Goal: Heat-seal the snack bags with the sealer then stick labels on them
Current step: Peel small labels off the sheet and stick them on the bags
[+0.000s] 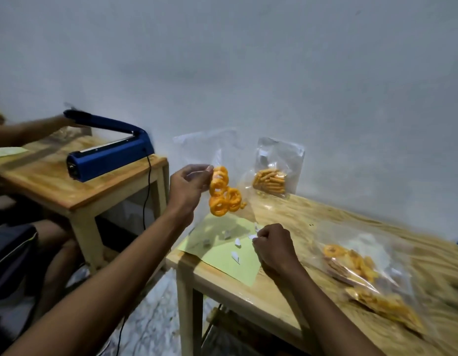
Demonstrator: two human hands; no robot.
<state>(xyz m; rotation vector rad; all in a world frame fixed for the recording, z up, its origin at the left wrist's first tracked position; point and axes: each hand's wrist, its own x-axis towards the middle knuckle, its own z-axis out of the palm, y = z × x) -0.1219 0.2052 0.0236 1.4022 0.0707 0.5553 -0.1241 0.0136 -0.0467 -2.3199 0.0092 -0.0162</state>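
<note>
On the left counter (115,191) another person's hand (68,122) rests at the raised arm of the blue heat sealer (110,152), so sealing seems to be under way there. At the near counter (274,299) the left hand (189,188) pinches a clear bag of orange ring snacks (224,191) held in the air, while the right hand (274,246), curled, pinches a small white label (253,237) over the green label sheet (222,255). A stick-snack bag (274,170) leans on the wall and further bags (364,273) lie to the right; whether those carry labels I cannot tell, so labelling looks partly done.
</note>
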